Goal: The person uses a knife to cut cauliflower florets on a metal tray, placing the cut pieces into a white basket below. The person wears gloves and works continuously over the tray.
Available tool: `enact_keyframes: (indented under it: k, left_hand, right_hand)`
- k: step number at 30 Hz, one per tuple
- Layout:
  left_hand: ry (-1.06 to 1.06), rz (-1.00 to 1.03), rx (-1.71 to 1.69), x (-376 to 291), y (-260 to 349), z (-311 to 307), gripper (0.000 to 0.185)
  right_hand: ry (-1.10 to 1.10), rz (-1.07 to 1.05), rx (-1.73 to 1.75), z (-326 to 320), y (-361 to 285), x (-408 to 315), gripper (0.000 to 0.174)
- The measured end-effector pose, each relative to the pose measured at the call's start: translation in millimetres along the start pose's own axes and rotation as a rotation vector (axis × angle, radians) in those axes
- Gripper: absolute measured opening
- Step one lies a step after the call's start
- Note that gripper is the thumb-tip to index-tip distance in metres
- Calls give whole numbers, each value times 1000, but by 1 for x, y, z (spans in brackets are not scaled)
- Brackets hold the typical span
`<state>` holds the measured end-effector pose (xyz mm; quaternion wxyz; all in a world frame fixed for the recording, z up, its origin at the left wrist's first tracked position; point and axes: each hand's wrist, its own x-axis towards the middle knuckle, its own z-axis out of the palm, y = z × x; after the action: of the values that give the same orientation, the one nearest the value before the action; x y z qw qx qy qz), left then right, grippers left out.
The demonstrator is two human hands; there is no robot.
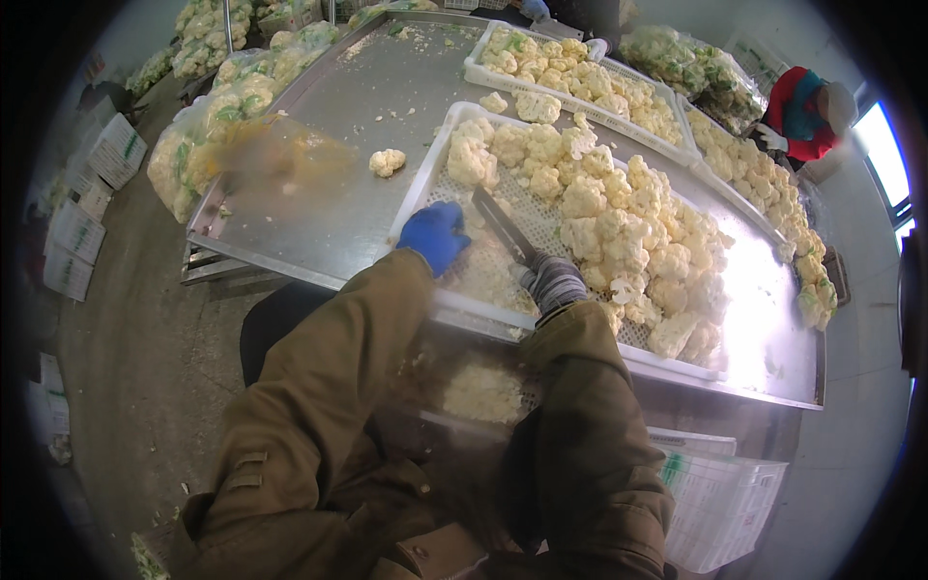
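Note:
My left hand (437, 235), in a blue glove, is over the left side of a white perforated plastic tray (417, 190); its fingers are curled, and whether anything is inside them is hidden. My right hand (549, 281), in a grey striped knit glove, grips a knife (504, 225) whose wide blade points up and to the left across the tray. Cauliflower florets (616, 217) are heaped in the tray's right part, right of the knife. A larger cauliflower piece (471, 156) lies beyond the blade tip. One floret (387, 163) sits on the metal table left of the tray.
The metal table (319, 109) has a raised rim. More florets fill a second white tray (580, 98) at the far side. Bagged cauliflower (217, 123) leans on the left edge. Below my hands is a container of pieces (482, 393). A co-worker (805, 116) stands at the right.

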<state>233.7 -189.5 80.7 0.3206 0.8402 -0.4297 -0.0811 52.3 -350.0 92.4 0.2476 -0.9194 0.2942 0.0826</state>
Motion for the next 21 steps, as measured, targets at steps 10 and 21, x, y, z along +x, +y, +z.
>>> enact_keyframes:
  k: [10, 21]
  left_hand:
    - [25, -55, -137, -4, 4, -5, 30]
    - [-81, 79, -55, -2, -7, -1, 33]
  right_hand:
    - [26, 0, 28, -12, -14, -18, 49]
    - [24, -12, 44, -6, -6, -11, 47]
